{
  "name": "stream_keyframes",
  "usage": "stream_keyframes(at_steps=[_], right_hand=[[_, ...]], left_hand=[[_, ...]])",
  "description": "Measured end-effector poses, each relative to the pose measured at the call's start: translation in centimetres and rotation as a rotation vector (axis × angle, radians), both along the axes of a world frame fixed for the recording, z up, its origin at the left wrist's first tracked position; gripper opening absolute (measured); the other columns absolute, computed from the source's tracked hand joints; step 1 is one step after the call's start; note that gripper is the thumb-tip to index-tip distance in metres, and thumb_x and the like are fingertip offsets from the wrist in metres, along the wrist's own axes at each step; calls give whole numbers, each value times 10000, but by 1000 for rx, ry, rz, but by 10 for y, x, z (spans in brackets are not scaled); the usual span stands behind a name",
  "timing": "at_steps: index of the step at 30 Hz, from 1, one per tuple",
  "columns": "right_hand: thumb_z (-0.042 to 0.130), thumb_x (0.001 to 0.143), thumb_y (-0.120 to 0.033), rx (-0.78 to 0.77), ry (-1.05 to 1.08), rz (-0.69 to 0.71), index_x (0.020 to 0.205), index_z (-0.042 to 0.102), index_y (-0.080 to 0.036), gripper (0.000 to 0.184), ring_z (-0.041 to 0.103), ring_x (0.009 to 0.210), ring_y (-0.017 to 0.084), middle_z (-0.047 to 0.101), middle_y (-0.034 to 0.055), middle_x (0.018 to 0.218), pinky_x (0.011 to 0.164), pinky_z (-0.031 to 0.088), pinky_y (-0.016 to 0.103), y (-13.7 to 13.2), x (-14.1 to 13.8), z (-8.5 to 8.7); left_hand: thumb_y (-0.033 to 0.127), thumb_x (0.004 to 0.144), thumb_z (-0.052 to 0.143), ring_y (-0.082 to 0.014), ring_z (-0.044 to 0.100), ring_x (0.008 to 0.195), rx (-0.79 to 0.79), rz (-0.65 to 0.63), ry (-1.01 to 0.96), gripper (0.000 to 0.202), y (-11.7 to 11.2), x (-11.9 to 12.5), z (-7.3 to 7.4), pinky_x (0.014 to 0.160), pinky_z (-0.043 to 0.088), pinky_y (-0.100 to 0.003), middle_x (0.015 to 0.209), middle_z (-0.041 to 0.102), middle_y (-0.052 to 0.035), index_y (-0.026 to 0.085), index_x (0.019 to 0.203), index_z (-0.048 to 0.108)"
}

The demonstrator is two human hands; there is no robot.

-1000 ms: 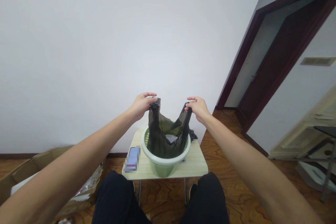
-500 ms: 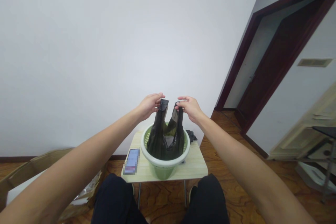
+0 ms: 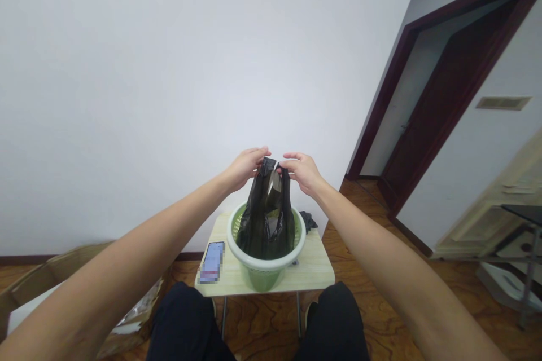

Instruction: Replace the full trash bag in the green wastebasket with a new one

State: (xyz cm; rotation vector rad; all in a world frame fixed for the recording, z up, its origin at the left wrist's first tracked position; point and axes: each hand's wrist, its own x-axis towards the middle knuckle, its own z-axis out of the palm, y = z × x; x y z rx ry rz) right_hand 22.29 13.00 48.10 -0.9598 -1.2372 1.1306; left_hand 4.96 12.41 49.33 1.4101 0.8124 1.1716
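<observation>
A black plastic bag (image 3: 263,231) with two handle loops stands inside a green basket (image 3: 262,279) with a pale rim. My left hand (image 3: 248,167) is closed on the bag's left handle, just above the basket. Across a small gap, my right hand (image 3: 304,171) pinches the right handle. The two handles are drawn up and lean close to each other. Through the opening between them something pale shows at the bottom, too hidden to name.
The basket stands on a small light wood table (image 3: 313,271). A phone (image 3: 212,262) lies left of it, and a crumpled black bag (image 3: 309,220) behind it on the right. A cardboard box (image 3: 84,259) sits on the floor at left; a white wall (image 3: 212,67) rises behind.
My hands have come closer together, mostly the left moving right and the right moving slightly left. The bag's handles now nearly meet, and the gap between them has narrowed.
</observation>
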Motion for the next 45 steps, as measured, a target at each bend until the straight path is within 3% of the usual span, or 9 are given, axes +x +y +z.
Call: stream_keyframes(at_steps=[12,19,22,25,28,32,35,38,45], right_hand=[[722,582,-27,101,-48,-95,888,555,-168,375,603,528,128,615,-49,622,527,486,259,4,-17,-7],[719,582,-22,107,-43,-161,862,538,-176,367,555,439,109,568,-76,578,461,464,248,8,-15,-12],[712,578,-12,99,-12,-181,859,531,-177,372,563,449,111,562,-78,580,470,473,252,8,-13,-13],[714,577,-12,108,-6,-176,851,534,-177,367,558,445,107,557,-76,585,464,465,250,8,-11,-11],[714,581,-22,114,-7,-173,847,534,-180,358,551,448,101,554,-76,591,470,466,250,8,-12,-9],[711,583,-29,116,-6,-166,858,532,-179,361,560,471,106,559,-72,599,486,474,254,10,-14,-9],[720,582,-34,114,-14,-168,864,532,-179,369,566,484,109,560,-71,601,489,476,254,10,-14,-9],[722,586,-35,114,-15,-166,869,530,-179,371,560,479,102,559,-76,596,491,471,247,10,-11,-9],[748,606,-75,114,6,-174,855,529,-180,348,572,521,108,546,-73,603,505,477,246,9,-8,-7]], left_hand=[[504,756,660,-176,613,743,62,6,-3,382,-2,10,0,633,412,-277,784,636,-45,154,901,608],[392,768,686,-153,635,676,94,130,48,292,3,9,-9,669,501,-314,801,660,-55,154,900,580],[406,756,695,-196,660,770,122,208,65,336,6,1,-21,724,525,-364,880,683,-101,143,927,574],[436,668,774,-270,616,1043,160,244,150,508,8,-8,-41,839,502,-397,1163,635,-171,142,1039,591],[375,562,855,-303,549,1179,128,116,162,707,8,-14,-67,915,471,-396,1378,509,-175,172,1177,571],[325,545,866,-282,615,1061,131,-60,184,716,8,-12,-97,886,480,-372,1171,665,-111,188,1195,598],[369,605,821,-255,661,828,51,-27,198,435,10,-7,-113,759,499,-358,917,727,-84,158,964,697],[419,671,754,-217,627,626,-69,3,175,288,11,-1,-120,635,478,-342,703,703,-69,145,744,702],[431,714,691,-151,560,520,-159,-12,1,300,8,11,-126,538,425,-288,712,706,-85,131,723,696]])
